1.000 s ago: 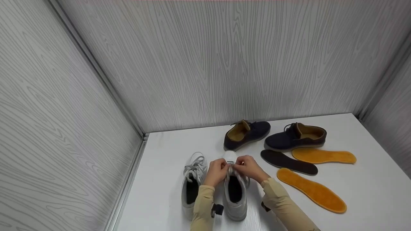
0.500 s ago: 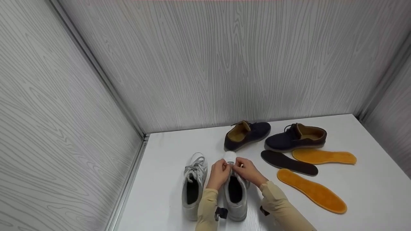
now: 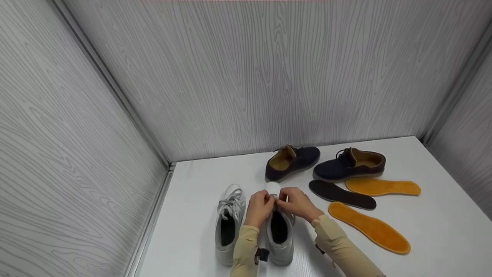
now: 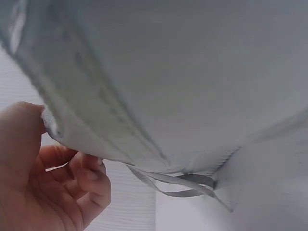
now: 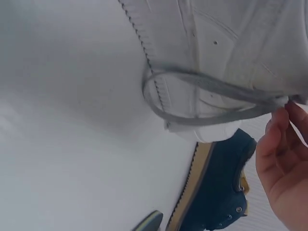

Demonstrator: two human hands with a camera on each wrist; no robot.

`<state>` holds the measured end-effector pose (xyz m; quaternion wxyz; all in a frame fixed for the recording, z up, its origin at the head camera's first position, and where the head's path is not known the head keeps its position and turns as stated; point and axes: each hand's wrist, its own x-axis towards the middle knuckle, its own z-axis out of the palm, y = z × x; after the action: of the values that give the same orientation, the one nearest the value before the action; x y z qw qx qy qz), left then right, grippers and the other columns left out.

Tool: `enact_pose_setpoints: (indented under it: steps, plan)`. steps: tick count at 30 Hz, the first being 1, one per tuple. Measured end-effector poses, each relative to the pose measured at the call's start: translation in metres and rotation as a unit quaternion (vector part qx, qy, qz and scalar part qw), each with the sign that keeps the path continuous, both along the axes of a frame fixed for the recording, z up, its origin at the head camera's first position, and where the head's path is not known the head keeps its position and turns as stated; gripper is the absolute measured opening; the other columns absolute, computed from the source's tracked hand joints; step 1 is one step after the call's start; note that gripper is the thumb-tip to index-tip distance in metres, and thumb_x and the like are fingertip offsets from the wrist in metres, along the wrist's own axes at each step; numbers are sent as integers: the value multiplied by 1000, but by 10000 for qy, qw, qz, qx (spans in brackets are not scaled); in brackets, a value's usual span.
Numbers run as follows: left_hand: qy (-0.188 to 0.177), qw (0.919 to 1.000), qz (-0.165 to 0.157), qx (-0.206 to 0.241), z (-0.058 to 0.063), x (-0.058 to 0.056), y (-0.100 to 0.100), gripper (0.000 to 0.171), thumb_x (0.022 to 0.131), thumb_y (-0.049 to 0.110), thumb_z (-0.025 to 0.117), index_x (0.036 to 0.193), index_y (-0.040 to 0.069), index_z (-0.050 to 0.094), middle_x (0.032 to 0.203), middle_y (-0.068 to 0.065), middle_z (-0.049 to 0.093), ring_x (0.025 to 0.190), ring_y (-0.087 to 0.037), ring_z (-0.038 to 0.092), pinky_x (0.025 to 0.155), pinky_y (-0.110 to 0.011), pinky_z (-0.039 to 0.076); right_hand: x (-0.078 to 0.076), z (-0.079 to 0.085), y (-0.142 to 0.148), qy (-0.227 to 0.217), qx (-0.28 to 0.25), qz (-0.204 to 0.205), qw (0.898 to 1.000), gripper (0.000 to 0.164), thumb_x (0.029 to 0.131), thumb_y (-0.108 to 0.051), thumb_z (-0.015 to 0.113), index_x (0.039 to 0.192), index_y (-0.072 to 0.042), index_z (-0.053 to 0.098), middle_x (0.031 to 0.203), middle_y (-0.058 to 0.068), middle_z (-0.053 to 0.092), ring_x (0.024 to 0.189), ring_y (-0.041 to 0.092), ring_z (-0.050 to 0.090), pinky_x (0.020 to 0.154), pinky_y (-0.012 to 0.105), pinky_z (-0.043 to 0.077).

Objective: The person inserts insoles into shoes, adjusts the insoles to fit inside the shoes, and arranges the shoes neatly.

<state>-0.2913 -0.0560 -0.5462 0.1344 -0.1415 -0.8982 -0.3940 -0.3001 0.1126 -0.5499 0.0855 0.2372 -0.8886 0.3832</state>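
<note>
A white lace-up sneaker (image 3: 282, 252) stands on the table with its toe pointing away from me. Over its lacing both hands meet. My left hand (image 3: 258, 207) has curled fingers and seems to pinch the shoelace (image 4: 183, 193); its fingertips are partly hidden by the shoe in the left wrist view. From the other side my right hand (image 3: 299, 204) pinches the lace, and a grey loop of shoelace (image 5: 240, 114) hangs from the fingertips down the shoe's side. Close on the left stands the matching white sneaker (image 3: 225, 250), its laces tied in a bow.
Two navy shoes (image 3: 303, 159) (image 3: 334, 169) stand at the back of the table. A dark insole (image 3: 342, 195) and two orange insoles (image 3: 384, 186) (image 3: 371, 227) lie to the right. Grey wood-grain walls (image 3: 246, 77) enclose the back and sides.
Both hands stay at the sneaker's lacing with only slight finger and wrist movement. The whole head view has shifted a little, so things appear slightly further left.
</note>
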Motion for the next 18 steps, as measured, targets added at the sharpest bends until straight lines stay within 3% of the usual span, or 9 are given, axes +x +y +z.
enact_pose_setpoints:
  steps: [5,10,18]
  plan:
    - [393,9989,230,-130,2,0,3,33,84,12,60,56,14,42,54,8,34,48,-8,34,48,-24,30,-2,3,18,134,-129,134,9997,20,85,-21,67,66,-20,59,61,-12,53,51,4,43,50,23,39]
    - [899,9945,510,-180,9,-3,11,34,82,12,61,56,14,41,54,7,34,49,-9,33,48,-25,28,-8,-5,46,211,53,-443,9988,17,80,-17,70,67,-19,60,61,-11,54,52,5,45,52,25,39]
    - [685,9941,486,-688,20,-1,16,30,81,18,62,58,17,44,56,8,40,50,-10,40,46,-27,31,-6,-22,98,-346,452,-1412,9883,5,77,-13,67,76,-14,63,76,-3,56,69,14,51,63,34,42]
